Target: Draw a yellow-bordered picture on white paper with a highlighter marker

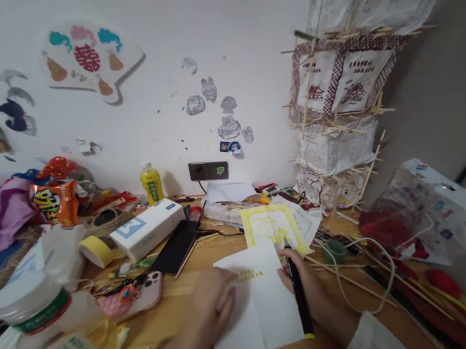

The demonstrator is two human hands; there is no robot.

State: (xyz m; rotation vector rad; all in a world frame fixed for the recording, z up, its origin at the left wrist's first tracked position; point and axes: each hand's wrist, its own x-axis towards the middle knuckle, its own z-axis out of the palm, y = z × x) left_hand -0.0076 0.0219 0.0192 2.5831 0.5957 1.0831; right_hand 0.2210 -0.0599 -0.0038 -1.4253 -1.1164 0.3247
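A white sheet of paper (258,314) with a fold and small yellow writing near its top lies on the wooden table. My left hand (214,303), slightly blurred, is over the paper's left side with its fingers curled and nothing visible in them. Its fingertips are close to the yellow writing. My right hand (303,276) grips a black marker (300,301) with a yellow end, held upright along the sheet's right edge. Just beyond lies a yellow-bordered sheet (268,219) with yellow writing and a drawing, partly covered by the white paper.
On the left are a large plastic jar (57,332), a pink phone (145,292), a black phone (178,246), a white box (147,228) and yellow tape (96,251). Thin sticks, a green tape roll (335,250) and a tiered paper lantern (329,79) stand right.
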